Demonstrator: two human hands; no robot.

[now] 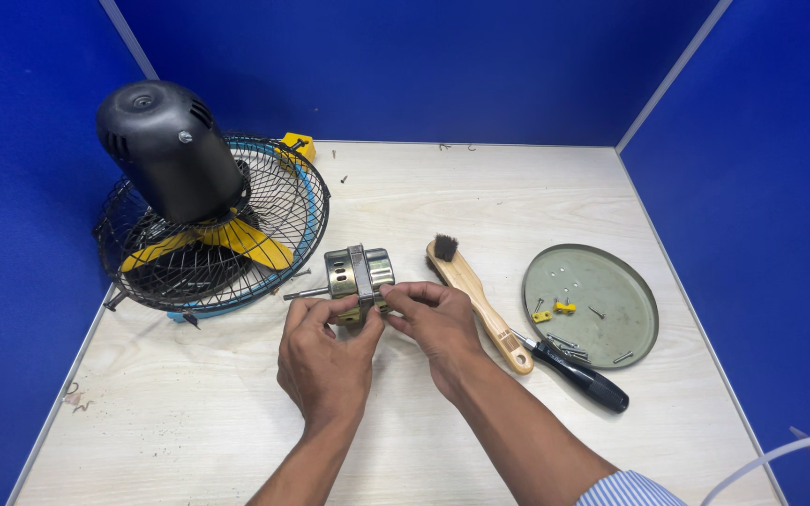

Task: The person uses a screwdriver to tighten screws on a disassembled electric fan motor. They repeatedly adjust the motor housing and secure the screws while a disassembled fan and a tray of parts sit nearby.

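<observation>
The fan motor (359, 274) lies at table centre, shaft axis running 9-to-3 o'clock. Left hand (325, 361) and right hand (435, 328) pinch its lower edge from 6 o'clock, equally near.

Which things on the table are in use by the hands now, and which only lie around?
In use:
- fan motor, pinched by the left hand and the right hand

Lying about, untouched:
- fan with its black cover, on its side
- wooden brush
- screwdriver
- round tray holding screws and small yellow parts
</observation>
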